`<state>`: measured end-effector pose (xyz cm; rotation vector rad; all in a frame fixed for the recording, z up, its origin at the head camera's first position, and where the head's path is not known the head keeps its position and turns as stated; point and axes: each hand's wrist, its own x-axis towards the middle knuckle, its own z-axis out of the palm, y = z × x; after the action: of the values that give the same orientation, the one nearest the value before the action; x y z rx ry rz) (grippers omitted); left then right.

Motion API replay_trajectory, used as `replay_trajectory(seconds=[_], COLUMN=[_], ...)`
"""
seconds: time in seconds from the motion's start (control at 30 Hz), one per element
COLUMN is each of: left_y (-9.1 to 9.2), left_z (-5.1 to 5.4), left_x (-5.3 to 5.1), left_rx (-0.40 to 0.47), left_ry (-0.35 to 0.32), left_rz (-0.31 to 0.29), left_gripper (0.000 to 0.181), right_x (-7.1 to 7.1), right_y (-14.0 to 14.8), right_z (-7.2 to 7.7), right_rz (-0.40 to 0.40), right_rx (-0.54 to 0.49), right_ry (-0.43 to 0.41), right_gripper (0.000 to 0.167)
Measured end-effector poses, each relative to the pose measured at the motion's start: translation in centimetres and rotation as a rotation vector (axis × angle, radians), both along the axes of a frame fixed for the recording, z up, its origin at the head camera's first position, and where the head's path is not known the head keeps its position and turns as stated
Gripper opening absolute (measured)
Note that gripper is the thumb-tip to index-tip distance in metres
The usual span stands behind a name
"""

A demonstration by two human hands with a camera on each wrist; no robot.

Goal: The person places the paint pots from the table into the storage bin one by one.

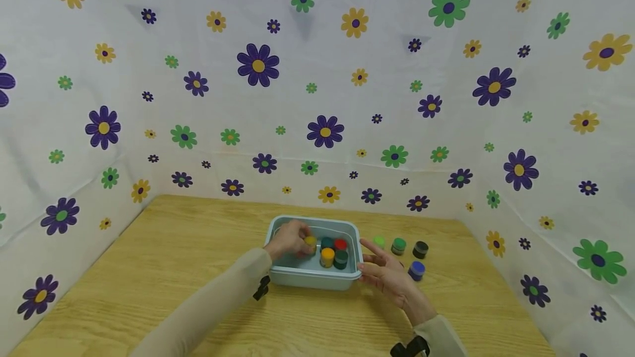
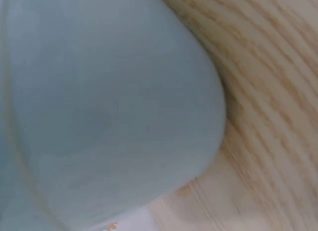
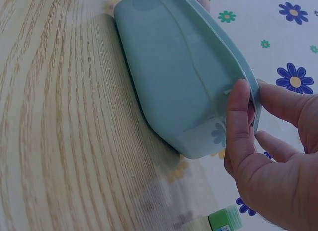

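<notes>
Yellow jar (image 1: 311, 242), apparently between left fingers (image 1: 302, 231), inside blue tub (image 1: 311, 280)

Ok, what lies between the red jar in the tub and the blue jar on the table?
In the head view, from red jar to blue jar: the end wall of the light-blue tub, then the right hand at its rim.

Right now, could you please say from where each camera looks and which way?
Head: worn on the head, facing forward and down at the blue tub; left hand, right hand and sleeves show.
Left wrist: worn there, facing the tub and wooden table close up; no hand.
Right wrist: worn there, facing the tub and right hand.
Shared: head and right wrist show that hand gripping the tub.
</notes>
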<state>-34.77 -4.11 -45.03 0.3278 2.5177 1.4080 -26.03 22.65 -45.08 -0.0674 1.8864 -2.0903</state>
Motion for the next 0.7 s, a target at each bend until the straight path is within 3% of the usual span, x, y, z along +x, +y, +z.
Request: replay_trajectory(seconds=[0.4, 0.7], left_y=[0.22, 0.25], left_z=[0.16, -0.34], left_x=[0.14, 0.07], left_rx=[-0.02, -0.063], left_ry=[0.0, 0.066], left_rz=[0.008, 0.003], left_gripper=[0.033, 0.024], right_x=[-0.21, -0.18], right_y=[-0.06, -0.18], right_z=[-0.09, -0.03], right_rz=[-0.015, -0.028], right_rx=[0.023, 0.023], right_ry=[0.003, -0.005], right_gripper=[0.073, 0.073])
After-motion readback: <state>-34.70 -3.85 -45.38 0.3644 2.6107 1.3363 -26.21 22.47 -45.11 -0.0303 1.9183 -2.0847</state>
